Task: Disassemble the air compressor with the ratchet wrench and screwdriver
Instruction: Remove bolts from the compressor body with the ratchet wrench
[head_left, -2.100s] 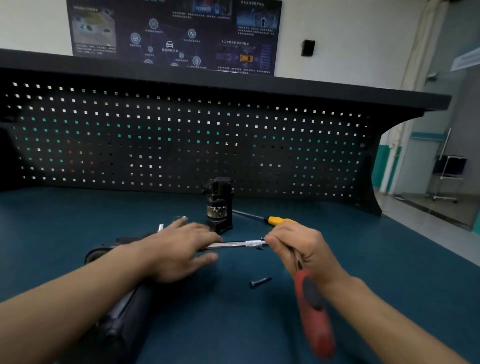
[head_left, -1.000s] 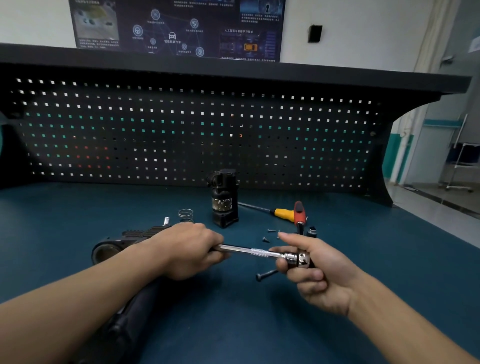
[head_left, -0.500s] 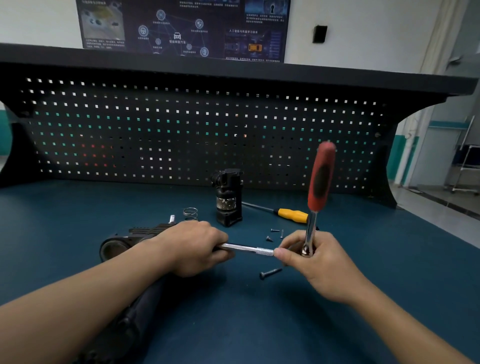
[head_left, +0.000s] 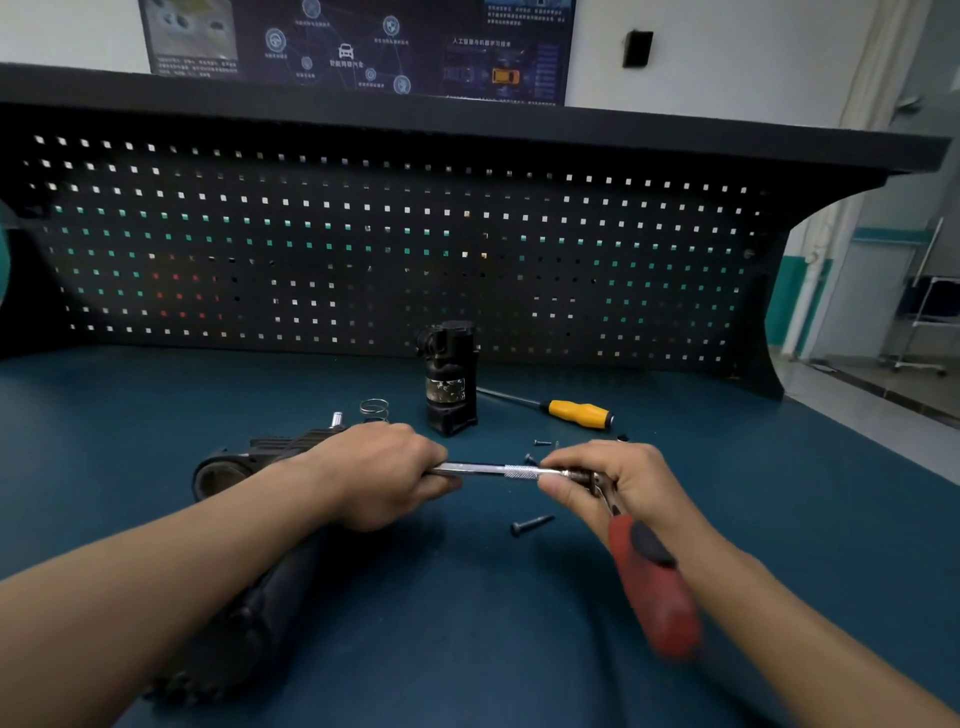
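Note:
The black air compressor body (head_left: 244, 462) lies on the blue bench, running from centre left down under my left forearm. My left hand (head_left: 379, 473) grips its near end together with the chrome extension bar (head_left: 493, 470) that runs out to the right. My right hand (head_left: 608, 483) holds the ratchet wrench at its head, where it meets the bar. The wrench's red handle (head_left: 649, 587) points down toward me, blurred by motion. The yellow-handled screwdriver (head_left: 576, 413) lies farther back on the bench.
A detached black compressor part (head_left: 449, 384) stands upright behind my hands. A spring (head_left: 374, 408) and a small metal pin (head_left: 336, 418) sit to its left. A loose bolt (head_left: 530, 525) and small screws (head_left: 540, 442) lie near my right hand. The pegboard (head_left: 363, 249) closes the back.
The ratchet's red handle has swung from upright half a second ago down toward me, turning on the extension bar. My left hand has kept its grip on the compressor.

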